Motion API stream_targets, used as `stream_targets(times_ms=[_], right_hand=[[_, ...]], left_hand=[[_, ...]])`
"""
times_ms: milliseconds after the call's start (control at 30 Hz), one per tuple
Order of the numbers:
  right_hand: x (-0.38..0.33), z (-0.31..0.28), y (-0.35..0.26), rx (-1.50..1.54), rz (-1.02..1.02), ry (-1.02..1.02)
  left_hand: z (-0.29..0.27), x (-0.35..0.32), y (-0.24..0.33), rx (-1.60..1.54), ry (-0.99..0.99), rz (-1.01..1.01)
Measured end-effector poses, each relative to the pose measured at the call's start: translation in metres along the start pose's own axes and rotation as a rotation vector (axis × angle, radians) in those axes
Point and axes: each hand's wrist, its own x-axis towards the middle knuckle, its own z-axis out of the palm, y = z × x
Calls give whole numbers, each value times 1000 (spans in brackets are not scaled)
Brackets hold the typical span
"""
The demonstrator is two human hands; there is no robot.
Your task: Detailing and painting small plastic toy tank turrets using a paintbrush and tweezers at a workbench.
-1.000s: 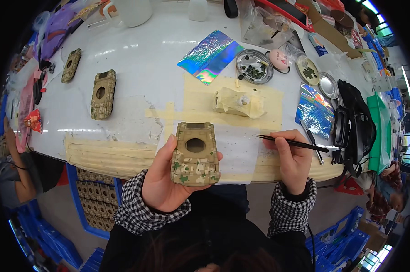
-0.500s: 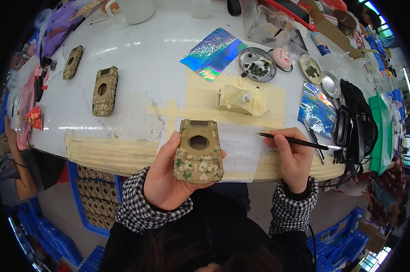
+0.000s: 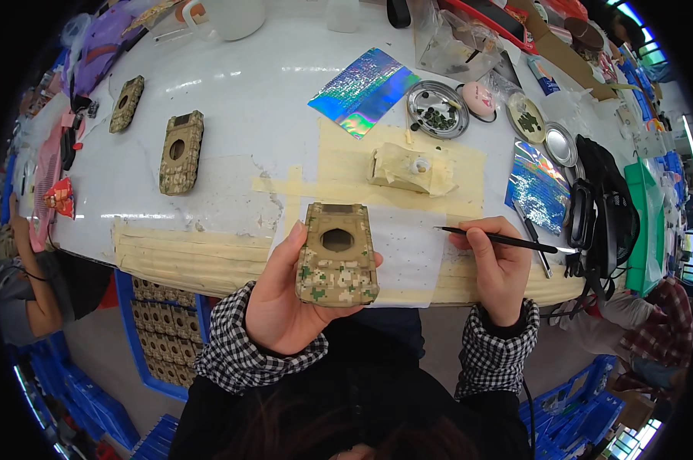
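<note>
a: white table [image 3: 231,115] strewn with tape, foil sheets and small dishes. what's new in the head view?

b: the left hand [image 3: 285,299] has lifted the camouflage shell [image 3: 337,257] a little higher and squarer to the eye than a second ago; fingers curled round it, firm hold.

a: and the right hand [image 3: 500,264]?

b: pinched shut on a thin brush [image 3: 500,240], tip pointing toward the shell, barely shifted. looks like inspecting between strokes.

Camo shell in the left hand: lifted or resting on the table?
Lifted: the left hand holds the camo shell up, off the table.
</note>
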Motion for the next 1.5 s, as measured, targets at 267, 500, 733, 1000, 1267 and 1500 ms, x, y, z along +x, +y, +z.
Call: stream_targets(times_ms=[267, 500, 733, 1000, 1267, 1500], right_hand=[[-5, 1, -13, 53, -57, 49], [-11, 35, -48, 115, -382, 108], [-15, 53, -55, -49, -549, -28], [-19, 55, -63, -112, -545, -117], [-18, 55, -67, -168, -566, -148], [-18, 56, -68, -200, -592, -158]], left_hand=[[-3, 0, 0, -4, -39, -6], [1, 0, -3, 91, -16, -27], [-2, -4, -3, 124, -31, -17], [-7, -8, -2, 129, -78, -52], [-4, -11, -2, 172, -65, -39], [-5, -11, 0, 208, -55, -46]])
